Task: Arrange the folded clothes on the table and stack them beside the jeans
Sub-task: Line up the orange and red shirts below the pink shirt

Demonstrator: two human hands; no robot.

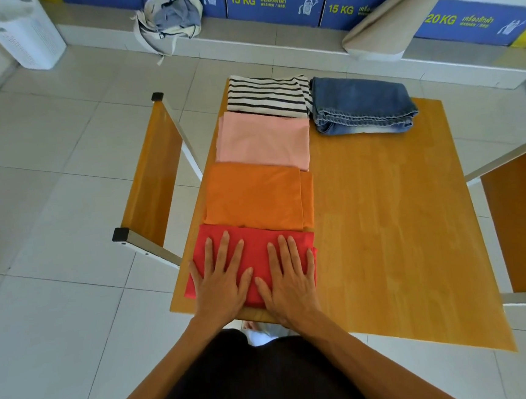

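At the far left, a white slatted basket [23, 34] stands on the tiled floor [47, 186], and further along the back wall a cream bag [166, 20] slumps against blue panels [273, 2] marked 10 KG, 15 KG and 20 KG. A wooden bench [151, 174] with metal legs sits just left of the wooden surface [390, 220].

Along the left edge of the surface, 4 folded garments lie in a single row running away from the person, each one overlapping or touching the next. Nearest is the red garment [253, 251], then the orange garment [255, 196], then the pink garment [262, 139], and farthest the black-and-white striped garment [267, 95].

The left hand [221, 279] lies flat on the red garment with its fingers spread wide, gripping nothing. Just beside it, the right hand [289, 276] presses flat on the same garment, fingers also spread and holding nothing; the 2 thumbs nearly meet.

The folded jeans [361, 104] sit at the far edge of the surface, touching the right side of the striped garment. The rest of the surface to the right is bare wood. A second bench [524, 218] stands at the far right.
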